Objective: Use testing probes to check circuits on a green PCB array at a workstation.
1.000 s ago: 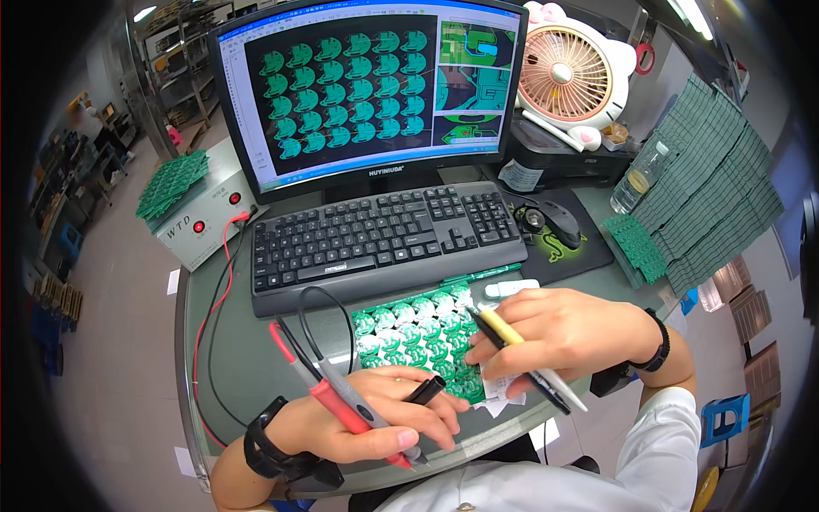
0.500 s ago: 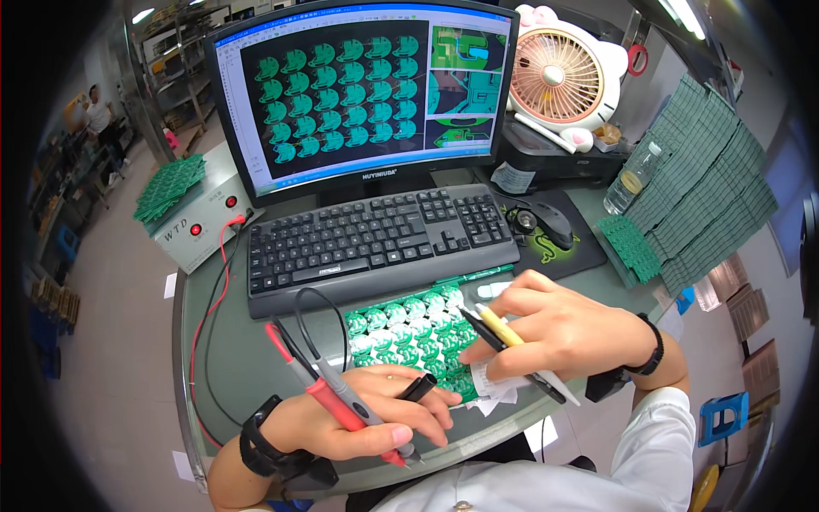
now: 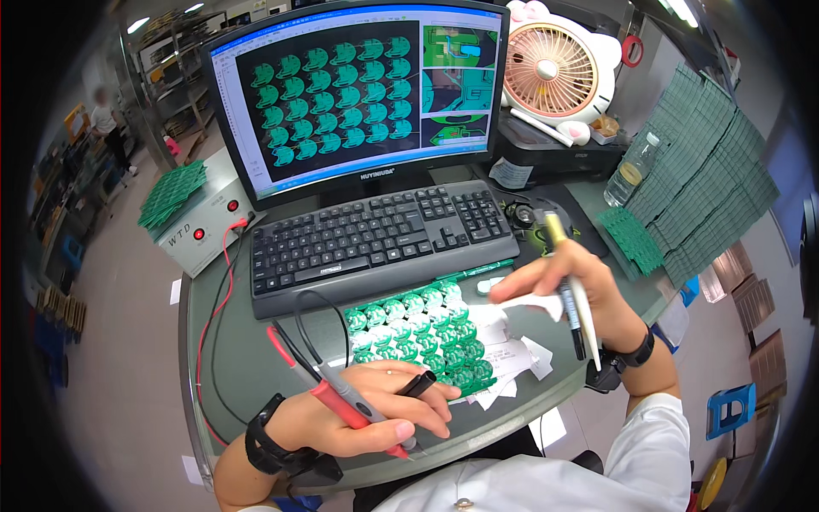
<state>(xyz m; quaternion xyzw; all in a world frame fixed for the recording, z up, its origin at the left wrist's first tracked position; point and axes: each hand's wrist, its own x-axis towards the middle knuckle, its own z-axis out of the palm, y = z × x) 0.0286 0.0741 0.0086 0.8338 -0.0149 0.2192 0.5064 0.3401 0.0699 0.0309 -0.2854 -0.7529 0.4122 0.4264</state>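
A green circuit board panel (image 3: 408, 328) with rows of round boards lies in front of the keyboard. My left hand (image 3: 375, 405) rests at its near edge, closed around a red test probe (image 3: 339, 404) and a grey test probe (image 3: 351, 398). A black pen-like end (image 3: 418, 384) sticks out between its fingers. Right of the panel, my right hand (image 3: 597, 286) is raised and closed on a yellow-ended pen (image 3: 555, 227), a dark pen (image 3: 570, 317) and a white pointed tool (image 3: 585, 320). A white paper slip (image 3: 539, 301) is at its fingertips, slightly blurred.
Torn paper slips (image 3: 510, 363) lie beside the panel. Behind stand a keyboard (image 3: 375, 239), a monitor (image 3: 341, 102) and a tester box (image 3: 205, 224) with probe leads. A mouse (image 3: 550, 224), a bottle (image 3: 630, 175), a fan (image 3: 550, 72) and green board stacks (image 3: 704, 171) occupy the right.
My right hand has lifted off the panel and moved right and away from me, with the pens and a paper slip. More loose slips show. My left hand stays nearly in place.
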